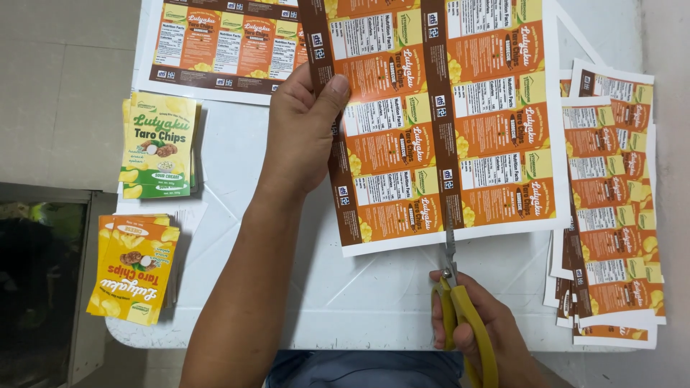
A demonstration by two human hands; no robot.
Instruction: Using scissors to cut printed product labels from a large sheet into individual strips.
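My left hand (302,129) pinches the left edge of a large printed sheet of orange and brown snack labels (460,122), holding it up over the white table (359,294). Yellow-handled scissors (460,309) sit in my right hand (478,323). Their blades point away from me and meet the sheet's near edge, on a brown strip between two label columns.
A stack of printed label sheets (611,201) lies at the right. Another sheet (223,47) lies at the far left. A pile of green and yellow cut labels (158,144) and a pile of orange ones (136,269) sit on the table's left side. Tiled floor lies beyond.
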